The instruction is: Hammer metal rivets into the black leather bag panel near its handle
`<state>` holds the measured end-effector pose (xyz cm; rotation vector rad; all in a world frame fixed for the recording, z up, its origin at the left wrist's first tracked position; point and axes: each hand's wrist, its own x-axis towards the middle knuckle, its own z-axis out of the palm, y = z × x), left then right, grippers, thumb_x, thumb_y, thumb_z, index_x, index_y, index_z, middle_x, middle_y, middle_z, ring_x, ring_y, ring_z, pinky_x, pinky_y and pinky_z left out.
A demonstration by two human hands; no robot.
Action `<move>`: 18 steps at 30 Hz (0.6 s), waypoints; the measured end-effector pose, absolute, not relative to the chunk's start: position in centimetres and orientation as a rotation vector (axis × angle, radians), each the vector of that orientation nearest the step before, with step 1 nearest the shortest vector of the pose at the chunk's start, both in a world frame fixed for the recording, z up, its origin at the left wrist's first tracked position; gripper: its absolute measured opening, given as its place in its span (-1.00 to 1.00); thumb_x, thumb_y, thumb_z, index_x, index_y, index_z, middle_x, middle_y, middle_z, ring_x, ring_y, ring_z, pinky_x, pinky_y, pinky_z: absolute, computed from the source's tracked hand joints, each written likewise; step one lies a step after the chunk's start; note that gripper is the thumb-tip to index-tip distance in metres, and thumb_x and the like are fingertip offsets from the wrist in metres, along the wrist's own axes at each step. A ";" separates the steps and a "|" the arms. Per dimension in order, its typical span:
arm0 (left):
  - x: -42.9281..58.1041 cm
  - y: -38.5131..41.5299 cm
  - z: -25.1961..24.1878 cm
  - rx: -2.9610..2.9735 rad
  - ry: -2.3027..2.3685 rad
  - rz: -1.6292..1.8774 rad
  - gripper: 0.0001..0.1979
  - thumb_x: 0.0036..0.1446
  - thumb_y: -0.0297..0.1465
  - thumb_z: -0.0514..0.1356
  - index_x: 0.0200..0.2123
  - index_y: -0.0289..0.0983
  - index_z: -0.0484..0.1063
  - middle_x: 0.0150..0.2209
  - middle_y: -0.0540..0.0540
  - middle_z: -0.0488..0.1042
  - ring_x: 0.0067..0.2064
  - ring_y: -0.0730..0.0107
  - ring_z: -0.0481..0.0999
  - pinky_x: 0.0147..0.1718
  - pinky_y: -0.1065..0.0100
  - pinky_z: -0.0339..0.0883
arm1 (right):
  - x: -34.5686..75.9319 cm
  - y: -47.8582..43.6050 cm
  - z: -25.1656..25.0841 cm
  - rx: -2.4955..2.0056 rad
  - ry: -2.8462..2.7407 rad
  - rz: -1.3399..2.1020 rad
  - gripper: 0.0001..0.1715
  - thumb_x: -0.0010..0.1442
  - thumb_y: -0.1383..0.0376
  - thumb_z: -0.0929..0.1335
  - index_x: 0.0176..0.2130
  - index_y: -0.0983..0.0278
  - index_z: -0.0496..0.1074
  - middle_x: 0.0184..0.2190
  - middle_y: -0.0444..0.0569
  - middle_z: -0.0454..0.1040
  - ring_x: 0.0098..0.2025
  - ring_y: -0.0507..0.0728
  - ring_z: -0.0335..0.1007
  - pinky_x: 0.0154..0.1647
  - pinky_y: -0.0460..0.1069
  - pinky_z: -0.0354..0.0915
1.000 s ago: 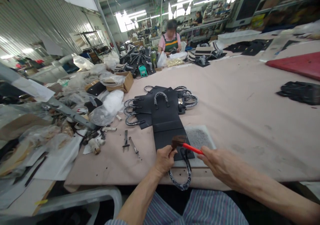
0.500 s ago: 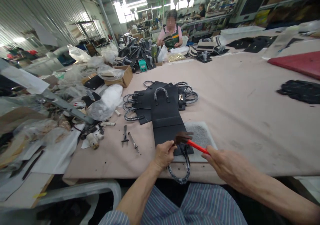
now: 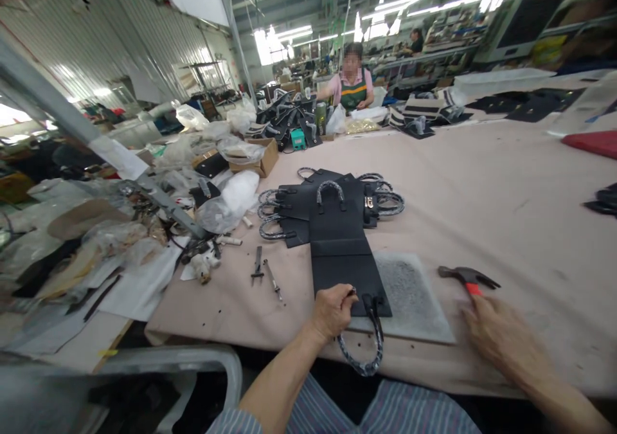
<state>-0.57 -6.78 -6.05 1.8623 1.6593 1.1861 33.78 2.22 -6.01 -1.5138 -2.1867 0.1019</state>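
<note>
A black leather bag panel (image 3: pixel 337 270) with a plastic-wrapped handle (image 3: pixel 361 370) at its near end lies partly on a pale slab (image 3: pixel 419 292). My left hand (image 3: pixel 332 312) rests at the panel's near edge, thumb and fingers pinched together. A small dark tip shows at them, too small to name. Off to the right, my right hand (image 3: pixel 499 334) is around the handle of a claw hammer (image 3: pixel 467 276), low at the tabletop beside the slab. Most of the hammer's red handle is hidden under the hand.
More black bag pieces (image 3: pixel 294 199) with wrapped handles are stacked beyond the panel. A wing divider (image 3: pixel 258 267) and a thin metal tool (image 3: pixel 272 280) lie to the left. Plastic bags, a cardboard box (image 3: pixel 270 157) and a metal post (image 3: pixel 168 206) crowd the left side. A co-worker (image 3: pixel 354 83) sits across the table.
My right hand has carried the hammer from above the panel, beside my left hand, out to the right and down to the tabletop. The left hand stays at the panel. The view has shifted.
</note>
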 end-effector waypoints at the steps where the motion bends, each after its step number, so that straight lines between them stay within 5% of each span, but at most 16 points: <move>1: -0.6 -6.8 -6.0 1.857 1.659 1.185 -0.86 0.26 -0.48 0.15 -0.28 -0.22 0.52 -0.30 -0.10 0.61 -0.27 0.32 0.61 -0.19 0.35 0.48 | 31.8 1.7 -5.6 -1.481 -2.230 0.026 -0.60 0.37 0.09 0.19 -0.11 0.26 0.48 -0.04 0.36 0.48 -0.12 0.45 0.49 -0.20 0.28 0.37; 3: -0.5 -6.9 -6.0 1.850 1.654 1.180 -0.85 0.26 -0.49 0.14 -0.29 -0.23 0.51 -0.31 -0.09 0.60 -0.27 0.34 0.60 -0.19 0.36 0.47 | 27.1 0.3 -5.2 -1.283 -2.309 0.106 -0.56 0.40 0.13 0.19 0.10 0.28 0.41 0.14 0.28 0.40 0.11 0.41 0.40 0.04 0.27 0.36; 7: 0.0 -6.6 -5.9 1.701 1.651 1.214 -0.86 0.26 -0.42 0.15 -0.34 -0.23 0.50 -0.36 -0.06 0.56 -0.30 0.35 0.56 -0.21 0.34 0.44 | 19.6 -2.3 -6.0 -1.047 -2.422 0.225 -0.58 0.40 0.24 0.21 0.17 0.24 0.40 0.23 0.13 0.37 0.27 0.33 0.26 0.22 0.29 0.23; 13: -3.0 -3.8 -4.3 0.665 1.554 1.614 -0.51 0.11 0.09 0.20 -0.38 -0.26 0.37 -0.44 -0.04 0.51 -0.42 0.35 0.57 -0.34 0.28 0.50 | 18.4 -3.5 -6.8 -1.072 -2.411 0.261 -0.56 0.37 0.31 0.23 0.18 0.24 0.41 0.27 0.10 0.33 0.33 0.31 0.16 0.32 0.33 0.06; 18: -9.1 -3.0 -3.2 0.886 2.073 1.218 -0.66 0.10 -0.08 0.24 -0.45 -0.24 0.37 -0.54 -0.03 0.46 -0.45 0.27 0.54 -0.38 0.30 0.43 | 18.7 -3.4 -6.5 -1.084 -2.410 0.280 -0.56 0.37 0.32 0.22 0.19 0.24 0.39 0.30 0.09 0.30 0.35 0.32 0.12 0.34 0.33 0.03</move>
